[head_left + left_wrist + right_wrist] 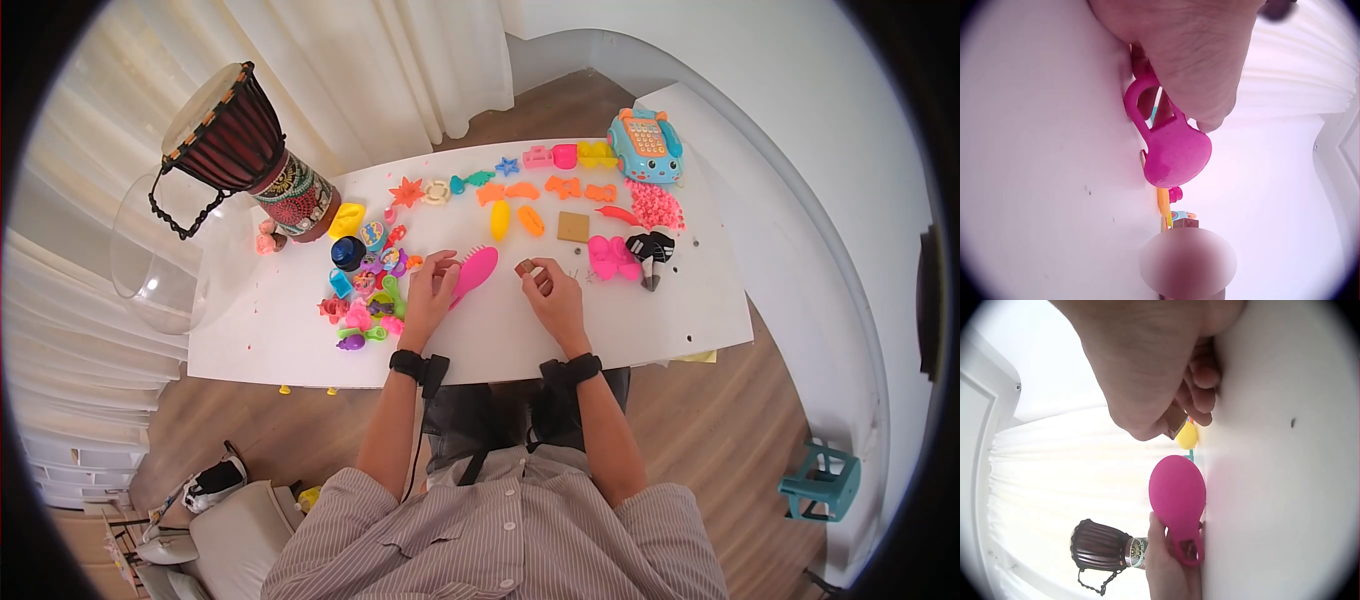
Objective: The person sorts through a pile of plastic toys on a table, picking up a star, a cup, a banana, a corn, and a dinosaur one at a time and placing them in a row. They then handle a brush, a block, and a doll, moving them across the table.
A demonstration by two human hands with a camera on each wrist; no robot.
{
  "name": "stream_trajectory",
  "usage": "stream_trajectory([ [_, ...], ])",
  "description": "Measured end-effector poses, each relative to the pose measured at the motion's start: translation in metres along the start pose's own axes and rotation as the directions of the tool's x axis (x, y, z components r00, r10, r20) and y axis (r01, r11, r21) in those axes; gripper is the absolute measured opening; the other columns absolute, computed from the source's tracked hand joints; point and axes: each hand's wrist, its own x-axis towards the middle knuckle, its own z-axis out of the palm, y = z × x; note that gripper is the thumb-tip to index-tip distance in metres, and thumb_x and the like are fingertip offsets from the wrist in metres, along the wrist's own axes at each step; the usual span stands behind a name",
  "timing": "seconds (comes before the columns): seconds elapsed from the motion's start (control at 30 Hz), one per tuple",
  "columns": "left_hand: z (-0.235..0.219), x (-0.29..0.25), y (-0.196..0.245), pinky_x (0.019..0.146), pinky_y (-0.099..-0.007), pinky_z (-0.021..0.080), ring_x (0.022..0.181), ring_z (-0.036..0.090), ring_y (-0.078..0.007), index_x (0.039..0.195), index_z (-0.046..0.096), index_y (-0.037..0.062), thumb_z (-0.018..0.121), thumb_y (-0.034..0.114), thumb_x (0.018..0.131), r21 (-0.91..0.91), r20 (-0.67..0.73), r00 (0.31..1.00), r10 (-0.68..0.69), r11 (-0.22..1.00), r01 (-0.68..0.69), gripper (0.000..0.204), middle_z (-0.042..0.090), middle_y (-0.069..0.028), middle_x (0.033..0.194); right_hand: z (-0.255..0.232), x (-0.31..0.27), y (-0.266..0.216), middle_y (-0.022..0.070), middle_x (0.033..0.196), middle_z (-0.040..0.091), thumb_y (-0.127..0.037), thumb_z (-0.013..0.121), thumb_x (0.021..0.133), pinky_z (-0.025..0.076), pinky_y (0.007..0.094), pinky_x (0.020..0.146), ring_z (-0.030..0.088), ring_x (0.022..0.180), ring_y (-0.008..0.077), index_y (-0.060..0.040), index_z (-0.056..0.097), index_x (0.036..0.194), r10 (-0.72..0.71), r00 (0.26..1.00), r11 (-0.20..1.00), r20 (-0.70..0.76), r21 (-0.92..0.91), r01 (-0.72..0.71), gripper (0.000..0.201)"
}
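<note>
A bright pink hairbrush (476, 270) stands on its edge, back turned toward the right hand, with bristles showing on its upper left side. My left hand (432, 292) grips it near the looped handle (1190, 550), thumb along its side in the right wrist view; some fingers are hidden behind it. Across from it, my right hand (556, 300) pinches a small brown block (525, 267) between thumb and fingers, low over the white table (480, 350). In the left wrist view the block (1187, 222) shows beyond the brush.
Toy fruits, a yellow piece (500, 220) and an orange one (530, 221), lie ahead. Colourful toys (365, 290) crowd the left side beside a drum (270, 160). A tan square (573, 227), pink molds (613, 258) and a toy phone (645, 145) are at right.
</note>
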Motion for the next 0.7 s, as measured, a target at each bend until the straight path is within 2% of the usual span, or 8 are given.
stream_trajectory([
  [0.1,0.0,0.001,-0.002,0.079,-0.0307,0.057,0.088,0.071,-0.0175,0.13,0.066,0.0026,0.068,0.016,0.102,-0.034,0.008,1.0,-0.009,0.999,0.009,0.031,0.077,-0.0127,0.106,0.0,0.0,0.0,0.0061,0.074,0.071,-0.019,0.076,0.091,0.055,0.0335,0.061,0.068,0.061,0.0193,-0.0072,0.07,0.116,-0.006,1.0,1.0,0.0,-0.003,0.006,0.028],
  [0.2,0.0,0.001,0.001,0.085,-0.0327,0.055,0.088,0.071,-0.0168,0.13,0.067,0.0041,0.075,0.017,0.097,-0.002,0.026,0.999,-0.02,1.0,0.02,0.036,0.077,-0.0095,0.107,0.001,0.0,0.003,0.0055,0.073,0.071,-0.017,0.077,0.09,0.054,0.0335,0.061,0.068,0.061,0.0189,-0.0081,0.069,0.116,-0.014,1.0,1.0,-0.001,-0.004,0.014,0.028],
  [0.27,-0.001,0.002,-0.004,0.094,-0.035,0.05,0.087,0.071,-0.0166,0.127,0.069,0.0063,0.081,0.017,0.091,0.176,0.067,0.998,0.018,0.984,-0.03,0.04,0.077,-0.0065,0.107,0.002,0.0,0.004,0.0052,0.073,0.071,-0.017,0.077,0.09,0.054,0.0335,0.061,0.068,0.06,0.0187,-0.0086,0.069,0.116,-0.019,1.0,1.0,-0.003,-0.008,0.019,0.029],
  [0.3,-0.001,0.001,-0.007,0.094,-0.035,0.05,0.087,0.071,-0.0166,0.127,0.069,0.0063,0.081,0.017,0.091,0.176,0.067,0.998,0.018,0.984,-0.03,0.04,0.077,-0.0065,0.107,0.002,0.0,0.004,0.0052,0.073,0.071,-0.017,0.077,0.09,0.054,0.0334,0.061,0.068,0.06,0.0187,-0.0089,0.069,0.117,-0.021,1.0,1.0,-0.004,-0.01,0.021,0.029],
  [0.4,-0.001,0.0,-0.003,0.101,-0.0355,0.045,0.086,0.07,-0.0171,0.126,0.072,0.0099,0.084,0.017,0.087,0.162,0.096,0.995,-0.001,0.987,-0.014,0.042,0.075,-0.0043,0.115,0.001,-0.001,0.003,0.0051,0.073,0.071,-0.016,0.076,0.09,0.054,0.0335,0.061,0.068,0.06,0.019,-0.0094,0.069,0.117,-0.017,1.0,1.0,-0.005,-0.01,0.017,0.029],
  [0.47,-0.002,0.0,-0.005,0.103,-0.0367,0.045,0.092,0.069,-0.0188,0.126,0.074,0.0157,0.083,0.013,0.084,0.177,0.095,0.995,0.034,0.983,-0.05,0.043,0.068,-0.0038,0.129,0.001,-0.001,0.002,0.0051,0.073,0.071,-0.016,0.076,0.09,0.054,0.0338,0.061,0.068,0.06,0.0192,-0.0097,0.069,0.118,-0.012,1.0,1.0,-0.007,-0.006,0.012,0.029],
  [0.57,-0.004,0.0,-0.016,0.106,-0.039,0.044,0.102,0.067,-0.0215,0.128,0.076,0.0213,0.082,0.009,0.08,0.133,0.114,0.991,0.063,0.988,-0.078,0.05,0.06,-0.0036,0.141,0.001,0.0,0.002,0.0051,0.074,0.071,-0.016,0.075,0.09,0.054,0.0345,0.061,0.068,0.061,0.0197,-0.01,0.068,0.119,-0.011,1.0,1.0,-0.006,-0.015,0.011,0.031],
  [0.7,-0.004,-0.001,-0.015,0.108,-0.0404,0.043,0.109,0.065,-0.0237,0.128,0.076,0.0244,0.079,0.005,0.077,0.21,0.15,0.984,0.099,0.969,-0.13,0.055,0.057,-0.0043,0.145,0.001,0.0,0.002,0.0054,0.074,0.071,-0.016,0.075,0.09,0.054,0.0349,0.062,0.068,0.062,0.02,-0.0101,0.068,0.12,-0.002,1.0,1.0,-0.002,-0.014,0.002,0.031],
])
